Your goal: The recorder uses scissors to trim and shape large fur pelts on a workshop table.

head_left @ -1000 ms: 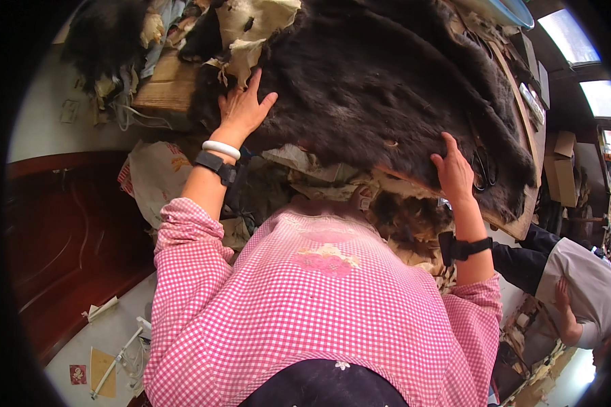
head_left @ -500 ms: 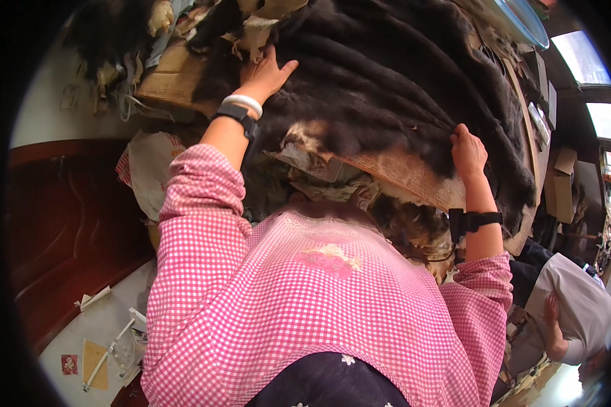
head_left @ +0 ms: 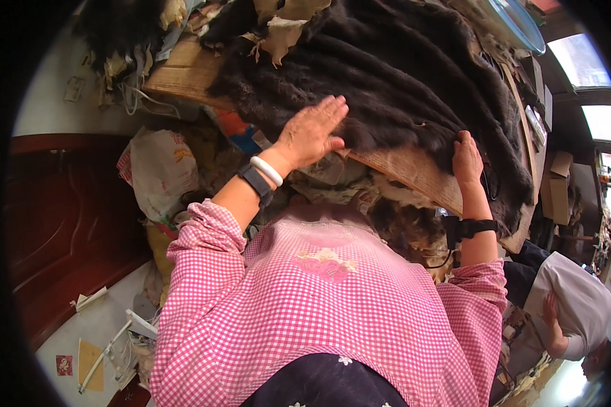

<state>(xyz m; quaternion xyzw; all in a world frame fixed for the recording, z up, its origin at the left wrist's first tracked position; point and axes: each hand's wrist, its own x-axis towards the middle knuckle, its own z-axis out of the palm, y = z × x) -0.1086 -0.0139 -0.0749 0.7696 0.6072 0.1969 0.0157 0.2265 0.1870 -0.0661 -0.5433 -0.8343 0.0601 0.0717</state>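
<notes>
A large dark brown fur pelt (head_left: 394, 74) lies in ripples over a wooden board (head_left: 176, 73), whose bare front edge shows below it. My left hand (head_left: 309, 130) rests flat on the fur near that edge, its fingers extended and holding nothing. Farther right, my right hand (head_left: 467, 157) has its fingers curled over the fur, gripping it. Pale, ragged leather pieces (head_left: 284, 37) lie on the upper left part of the pelt, and more fur scraps (head_left: 404, 224) are heaped under the board.
A blue basin (head_left: 533, 37) stands at the upper right, above a cardboard box (head_left: 558, 190). A white sack (head_left: 163, 176) and a dark red wooden panel (head_left: 61, 230) are at my left. A co-worker in grey (head_left: 577, 305) is low at the right.
My left hand has moved down and right from the upper left of the pelt. My right hand has shifted right and closed on the fur, which is more rippled, with more board edge showing.
</notes>
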